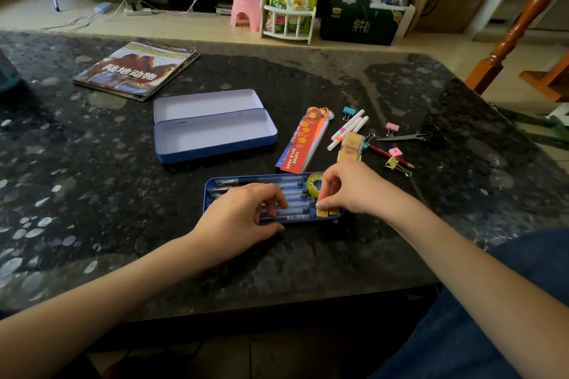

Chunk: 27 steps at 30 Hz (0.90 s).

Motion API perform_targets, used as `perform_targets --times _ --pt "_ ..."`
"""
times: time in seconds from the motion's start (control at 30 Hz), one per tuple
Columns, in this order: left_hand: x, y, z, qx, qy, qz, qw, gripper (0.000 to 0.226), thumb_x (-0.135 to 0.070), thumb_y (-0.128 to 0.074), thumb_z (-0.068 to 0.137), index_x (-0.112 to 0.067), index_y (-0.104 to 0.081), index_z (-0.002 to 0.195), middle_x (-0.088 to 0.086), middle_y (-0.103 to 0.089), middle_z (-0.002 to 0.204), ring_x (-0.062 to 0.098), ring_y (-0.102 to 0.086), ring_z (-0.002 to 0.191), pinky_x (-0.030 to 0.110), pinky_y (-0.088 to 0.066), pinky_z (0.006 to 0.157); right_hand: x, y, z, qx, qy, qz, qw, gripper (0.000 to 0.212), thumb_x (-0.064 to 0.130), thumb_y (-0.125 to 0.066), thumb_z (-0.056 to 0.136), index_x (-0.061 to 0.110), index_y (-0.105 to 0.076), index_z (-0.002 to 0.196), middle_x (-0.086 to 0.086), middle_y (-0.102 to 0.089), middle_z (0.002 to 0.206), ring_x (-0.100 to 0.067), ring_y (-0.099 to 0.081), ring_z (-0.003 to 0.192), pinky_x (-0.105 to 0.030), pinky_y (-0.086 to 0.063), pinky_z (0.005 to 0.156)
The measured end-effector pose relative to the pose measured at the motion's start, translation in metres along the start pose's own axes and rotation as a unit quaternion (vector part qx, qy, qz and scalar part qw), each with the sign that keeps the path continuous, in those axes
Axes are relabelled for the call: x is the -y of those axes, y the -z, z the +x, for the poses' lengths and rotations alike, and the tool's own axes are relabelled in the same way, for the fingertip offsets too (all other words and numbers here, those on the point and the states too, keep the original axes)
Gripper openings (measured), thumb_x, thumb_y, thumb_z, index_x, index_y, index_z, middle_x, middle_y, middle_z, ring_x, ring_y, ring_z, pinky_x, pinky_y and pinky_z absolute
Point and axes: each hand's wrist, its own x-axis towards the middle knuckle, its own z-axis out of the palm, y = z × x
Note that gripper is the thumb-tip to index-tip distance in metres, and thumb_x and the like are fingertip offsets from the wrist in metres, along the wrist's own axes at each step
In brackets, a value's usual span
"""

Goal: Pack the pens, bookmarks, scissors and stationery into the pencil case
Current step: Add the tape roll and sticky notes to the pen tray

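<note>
- While a stack of magazines lies in the upper left of the frame on the dark stone table, my hands work low in the centre.
- Left of centre, the open blue pencil case sits with its lid tipped back; its pale inside holds nothing I can see.
- Below it, the blue inner tray carries a row of pens lying side by side.
- Over the tray's near rim, my left hand rests with fingers loosely curled; their tips press on the pens and the thumb touches the table.
- At the tray's right end stands a yellow-green tape roll.
- Just beside it, my right hand curls down, fingertips pinching small tan blocks in the tray's corner.
- Above the tray, right of centre, lie the bookmarks, white markers and a clear box of tan pieces.
- Further right lie coloured binder clips, a red pencil and black scissors.
</note>
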Motion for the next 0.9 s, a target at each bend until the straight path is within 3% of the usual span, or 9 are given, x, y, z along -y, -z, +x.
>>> perform_targets --times 0.2,0.33,0.43,0.67,0.9 --pt "0.0 0.0 0.0 0.007 -0.005 0.005 1.0 0.027 -0.026 -0.073 0.076 -0.035 -0.055 0.094 -0.018 -0.052 0.078 0.002 -0.051 0.065 0.024 -0.05 0.066 -0.002 0.003 -0.003 -0.02 0.023 -0.031 0.999 0.006 0.022 -0.071 0.083 0.021 -0.074 0.088 0.009 -0.062 0.085 -0.005 -0.057 0.081 -0.019 -0.049 0.067" --pt "0.0 -0.001 -0.001 0.005 -0.007 0.003 1.0 0.028 -0.025 -0.074 0.076 -0.035 -0.055 0.093 -0.018 -0.052 0.077 0.002 -0.051 0.065 0.022 -0.049 0.065 -0.003 0.005 -0.004 -0.015 0.009 -0.06 0.998 0.012 0.021 -0.069 0.085 0.019 -0.073 0.096 0.003 -0.068 0.097 -0.009 -0.062 0.091 -0.03 -0.053 0.085" --pt "0.0 -0.001 -0.001 0.006 -0.007 0.007 1.0 0.028 -0.025 -0.074 0.076 -0.036 -0.054 0.093 -0.019 -0.051 0.075 0.002 -0.05 0.064 0.021 -0.048 0.064 -0.001 0.008 -0.004 -0.01 -0.003 -0.07 0.998 0.014 0.02 -0.069 0.085 0.018 -0.073 0.099 0.001 -0.069 0.101 -0.012 -0.062 0.095 -0.033 -0.053 0.09" --pt "-0.001 -0.002 0.0 0.015 -0.003 0.013 1.0 0.027 -0.026 -0.073 0.077 -0.036 -0.054 0.094 -0.019 -0.053 0.077 0.001 -0.05 0.065 0.02 -0.047 0.064 0.003 0.012 -0.001 -0.001 -0.046 -0.1 0.994 0.021 0.022 -0.068 0.087 0.015 -0.071 0.106 -0.005 -0.067 0.108 -0.018 -0.062 0.102 -0.038 -0.051 0.093" --pt "-0.002 -0.003 -0.001 0.01 -0.004 0.017 1.0 0.024 -0.021 -0.071 0.079 -0.031 -0.058 0.096 -0.019 -0.053 0.076 0.002 -0.05 0.065 0.023 -0.049 0.065 0.0 0.01 -0.006 0.015 0.002 -0.081 0.997 0.013 0.018 -0.067 0.086 0.017 -0.072 0.098 0.0 -0.067 0.101 -0.013 -0.062 0.095 -0.033 -0.053 0.088"
